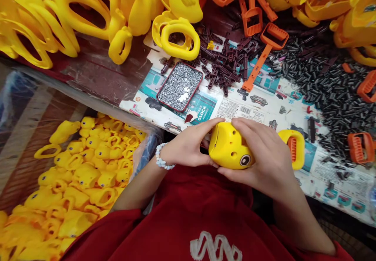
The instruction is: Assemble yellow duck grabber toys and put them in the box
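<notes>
- Red shirt front (188, 214) fills the bottom of the view, with one white wavy print on the chest.
- Two bare hands reach forward from it. Both are clenched around one yellow plastic duck body (230, 146), a hollow-looking, glossy moulding with one round eye and two small holes showing.
- Left hand (188, 143) cups the body's left end, and one white beaded bracelet (163, 156) circles that wrist.
- Right hand (260, 155) wraps over the top and right side of the body, with its fingers (249, 130) curved across the moulding.
- Duck body sits in both hands at the table's near edge, over the printed paper sheets (293, 114) that cover that part of the table.
- Yellow handle ring (295, 149), with an orange ribbed insert, lies just beside the right hand.
- Open bin (88, 167) beyond the left hand holds dozens of small yellow duck parts, heaped and lined with clear plastic (143, 151).
- Near the table's middle, one red-rimmed tray (179, 87) holds many tiny silver pins.
- Loose dark brown plastic pieces (223, 61) lie scattered beside it, and hundreds of short black tubes (323, 89) spread toward the right edge.
- At least five orange ribbed handles (270, 42) lie along the far and right edges.
- Large yellow mouldings (58, 18) pile up along the far edge.
</notes>
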